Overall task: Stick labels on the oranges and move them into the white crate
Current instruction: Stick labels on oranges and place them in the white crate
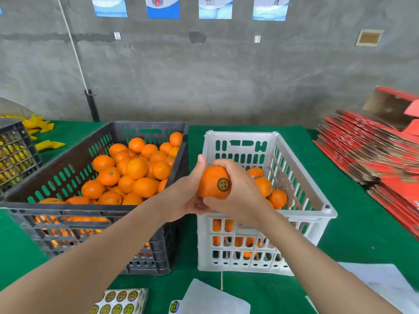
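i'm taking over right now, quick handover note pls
Left hand: grips the orange from below and the left.
Right hand: grips the same orange from the right.
The orange carries a label and is held over the left side of the white crate.
Done: several fruits lie in the white crate.
Left: drop this one in, then label the pile in the black crate from the label sheet at the near edge.
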A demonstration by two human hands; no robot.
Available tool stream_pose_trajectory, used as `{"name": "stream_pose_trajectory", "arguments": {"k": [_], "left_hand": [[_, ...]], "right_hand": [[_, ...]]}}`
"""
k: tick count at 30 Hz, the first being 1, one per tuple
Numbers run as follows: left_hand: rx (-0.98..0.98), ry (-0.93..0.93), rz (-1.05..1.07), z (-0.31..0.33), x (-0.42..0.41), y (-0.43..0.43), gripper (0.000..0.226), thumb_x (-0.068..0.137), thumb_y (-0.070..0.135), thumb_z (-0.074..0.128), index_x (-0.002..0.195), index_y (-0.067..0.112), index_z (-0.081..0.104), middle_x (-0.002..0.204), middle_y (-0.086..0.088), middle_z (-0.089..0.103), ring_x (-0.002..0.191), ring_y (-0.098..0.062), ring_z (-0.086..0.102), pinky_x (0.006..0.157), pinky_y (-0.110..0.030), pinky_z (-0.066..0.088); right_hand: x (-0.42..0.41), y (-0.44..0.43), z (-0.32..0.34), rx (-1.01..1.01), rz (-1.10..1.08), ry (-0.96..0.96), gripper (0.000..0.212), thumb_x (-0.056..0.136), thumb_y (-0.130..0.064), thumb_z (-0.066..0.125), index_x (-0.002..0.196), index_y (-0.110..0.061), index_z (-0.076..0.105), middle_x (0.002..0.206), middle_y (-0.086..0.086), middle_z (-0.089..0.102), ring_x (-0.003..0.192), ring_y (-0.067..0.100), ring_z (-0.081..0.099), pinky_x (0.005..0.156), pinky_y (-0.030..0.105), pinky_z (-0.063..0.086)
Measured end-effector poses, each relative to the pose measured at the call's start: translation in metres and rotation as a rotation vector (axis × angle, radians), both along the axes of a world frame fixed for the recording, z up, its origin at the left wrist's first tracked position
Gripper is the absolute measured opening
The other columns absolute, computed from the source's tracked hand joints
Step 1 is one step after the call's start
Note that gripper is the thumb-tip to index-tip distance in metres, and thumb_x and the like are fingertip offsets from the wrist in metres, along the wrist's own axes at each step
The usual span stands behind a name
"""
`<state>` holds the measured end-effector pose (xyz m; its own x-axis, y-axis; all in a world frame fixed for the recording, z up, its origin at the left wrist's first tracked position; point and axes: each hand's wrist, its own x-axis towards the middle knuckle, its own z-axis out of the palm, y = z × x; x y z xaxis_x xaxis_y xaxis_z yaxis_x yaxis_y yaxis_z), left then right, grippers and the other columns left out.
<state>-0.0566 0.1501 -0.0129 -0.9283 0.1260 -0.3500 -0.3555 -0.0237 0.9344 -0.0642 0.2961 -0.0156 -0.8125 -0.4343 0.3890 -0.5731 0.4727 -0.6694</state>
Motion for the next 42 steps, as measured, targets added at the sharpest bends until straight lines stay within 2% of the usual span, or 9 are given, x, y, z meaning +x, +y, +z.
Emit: {"name": "stream_pose_trajectory", "arguments": {"k": [3,7,11,21,24,27,31,36,42], "left_hand": [[-0.19,0.133,0.054,-0.009,-0.019,0.026,0.056,0.102,0.046,0.029,0.119,0.003,0.06,0.085,-0.014,0.07,0.078,-0.025,0.068,0.074,-0.03,0.057],[-0.499,0.443,-0.021,-0.031,-0.027,0.037,0.025,0.093,-0.01,0.044,0.115,-0.01,0.058,0.072,-0.002,0.057,0.055,-0.001,0.056,0.053,-0.013,0.047],[-0.895,0.596,-0.061,-0.04,-0.027,0.036,0.022,0.093,0.005,0.053,0.109,0.013,0.066,0.089,0.003,0.063,0.077,-0.003,0.056,0.064,-0.002,0.04],[-0.572,0.599,0.081,-0.029,-0.006,0.03,0.018,0.086,0.001,0.064,0.103,0.007,0.068,0.086,-0.005,0.066,0.076,-0.013,0.062,0.073,-0.017,0.053],[-0.47,0.605,0.162,-0.03,0.007,0.029,0.017,0.085,-0.002,0.065,0.098,0.008,0.068,0.083,-0.004,0.066,0.079,-0.018,0.064,0.077,-0.023,0.056],[-0.45,0.619,0.221,-0.031,0.015,0.032,0.015,0.085,-0.001,0.064,0.093,0.011,0.069,0.08,0.0,0.066,0.08,-0.017,0.065,0.076,-0.022,0.056],[-0.547,0.631,0.214,-0.022,0.013,0.037,0.017,0.086,0.001,0.061,0.093,0.014,0.069,0.077,0.012,0.062,0.074,-0.002,0.06,0.07,-0.008,0.049],[-0.556,0.596,0.183,-0.017,0.012,0.04,0.021,0.088,0.003,0.06,0.083,0.023,0.064,0.07,0.012,0.061,0.071,-0.003,0.059,0.075,-0.018,0.052],[-0.578,0.562,0.191,-0.016,0.007,0.037,0.026,0.087,0.004,0.06,0.072,0.025,0.066,0.065,0.007,0.064,0.061,-0.003,0.06,0.064,-0.015,0.053]], "right_hand": [[-0.038,0.031,0.004,0.165,-0.146,-0.072,0.067,0.067,-0.029,0.077,0.123,-0.029,0.039,0.102,-0.01,0.047,0.089,0.007,0.047,0.06,0.014,0.034],[-0.083,0.075,-0.007,0.548,-0.279,-0.274,0.066,0.068,-0.019,0.075,0.124,-0.013,0.041,0.098,0.0,0.053,0.091,0.018,0.053,0.067,0.031,0.049],[-0.105,0.087,-0.034,0.914,-0.258,-0.383,0.061,0.075,-0.02,0.071,0.128,-0.008,0.043,0.117,0.01,0.058,0.11,0.026,0.053,0.089,0.035,0.048],[-0.094,0.08,-0.033,0.924,-0.19,-0.131,0.072,0.077,-0.017,0.069,0.14,-0.022,0.034,0.139,0.01,0.045,0.128,0.03,0.041,0.103,0.044,0.039],[-0.079,0.077,-0.019,0.85,-0.263,-0.087,0.054,0.074,-0.021,0.075,0.123,-0.021,0.052,0.123,0.005,0.056,0.115,0.028,0.052,0.094,0.041,0.046],[-0.066,0.079,-0.006,0.485,-0.327,-0.095,0.014,0.077,-0.018,0.076,0.084,-0.018,0.064,0.093,0.0,0.065,0.084,0.018,0.06,0.075,0.029,0.048],[-0.055,0.079,0.003,0.095,-0.294,-0.181,0.019,0.084,-0.012,0.069,0.069,-0.02,0.06,0.077,0.002,0.067,0.062,0.014,0.066,0.062,0.03,0.054],[-0.08,0.086,-0.016,0.602,-0.231,-0.204,0.019,0.084,-0.024,0.069,0.102,-0.015,0.066,0.116,0.004,0.06,0.103,0.022,0.056,0.091,0.035,0.046],[-0.114,0.082,-0.05,1.165,0.191,-0.627,0.042,0.09,-0.034,0.06,0.13,-0.024,0.054,0.141,0.002,0.045,0.132,0.025,0.038,0.11,0.044,0.031]]}}
